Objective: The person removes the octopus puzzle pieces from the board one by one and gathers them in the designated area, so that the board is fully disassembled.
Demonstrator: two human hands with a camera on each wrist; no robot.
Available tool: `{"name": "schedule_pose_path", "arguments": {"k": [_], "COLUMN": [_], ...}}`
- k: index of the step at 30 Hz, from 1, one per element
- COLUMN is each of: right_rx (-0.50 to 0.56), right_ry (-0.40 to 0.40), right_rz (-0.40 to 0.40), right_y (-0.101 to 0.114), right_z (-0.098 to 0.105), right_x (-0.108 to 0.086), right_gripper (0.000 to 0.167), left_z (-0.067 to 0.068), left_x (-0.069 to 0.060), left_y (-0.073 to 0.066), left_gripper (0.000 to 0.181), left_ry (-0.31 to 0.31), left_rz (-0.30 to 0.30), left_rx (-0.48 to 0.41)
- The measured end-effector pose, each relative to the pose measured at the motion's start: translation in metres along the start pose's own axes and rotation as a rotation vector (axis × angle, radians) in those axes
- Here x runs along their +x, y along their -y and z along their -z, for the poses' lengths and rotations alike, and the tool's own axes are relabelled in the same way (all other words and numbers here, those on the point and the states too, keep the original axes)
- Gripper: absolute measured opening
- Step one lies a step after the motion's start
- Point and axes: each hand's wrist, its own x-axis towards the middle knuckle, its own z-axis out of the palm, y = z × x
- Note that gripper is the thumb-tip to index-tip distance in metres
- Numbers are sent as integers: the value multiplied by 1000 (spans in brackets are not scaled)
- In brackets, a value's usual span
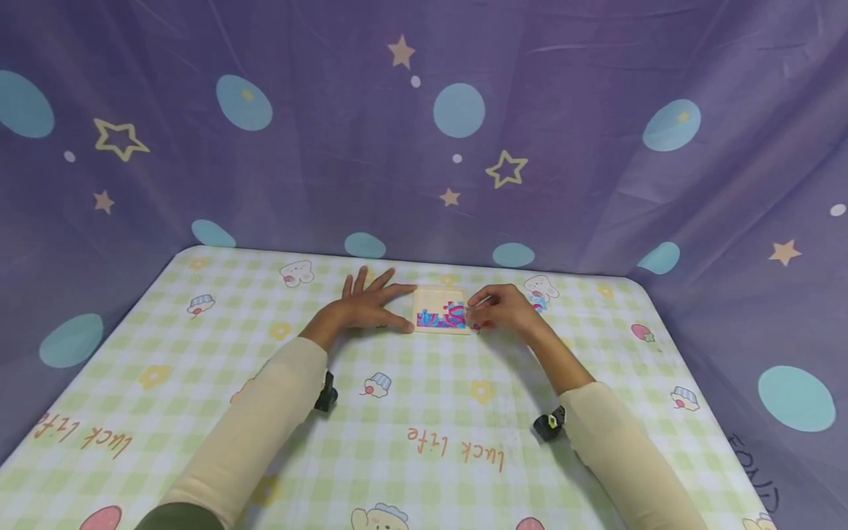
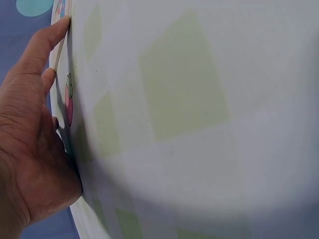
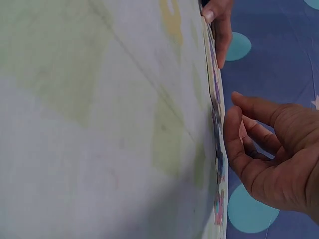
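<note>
Pale sleeves (image 1: 255, 419) lie nearest the camera, reaching in from seven and five o'clock towards a shallow tray (image 1: 429, 299) on the far half of the table. Patterned puzzle pieces (image 1: 453, 318) run along the tray's near side, from seven to five o'clock, and climb higher towards three; its floor shows bare from ten to twelve.

At the tray's nine o'clock, the left hand (image 1: 367, 308) has its fingers spread, the index fingertip at the upper corner and the thumb at the lower one. That two-corner brace looks well chosen: light, even pressure should stop the tray sliding without covering the gap. At three o'clock, the right hand (image 1: 500, 309) has curled fingers, thumb and index tips close together by the rim; I cannot tell whether a piece sits between them.

For neat work, I'd nudge from the sides and press straight down, since a tilted piece could lift its neighbours. Beyond, the checked tablecloth (image 1: 424, 401) looks smooth and may let the tray skid, while the purple curtain (image 1: 371, 169) hangs at twelve o'clock.
</note>
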Motion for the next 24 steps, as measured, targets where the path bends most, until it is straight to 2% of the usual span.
{"name": "schedule_pose_path", "arguments": {"k": [13,19,24], "right_rx": [-84,-160,-156], "right_ry": [30,38,37], "right_rz": [-35,-53,-66], "right_y": [4,10,10], "right_z": [-8,-9,-11], "right_x": [7,9,13], "right_gripper": [42,43,42], "left_z": [-1,-2,-1], "left_x": [3,5,4], "left_y": [1,3,2], "left_gripper": [105,105,105], "left_ry": [11,10,8], "left_rz": [3,3,8], "left_rx": [16,23,29]}}
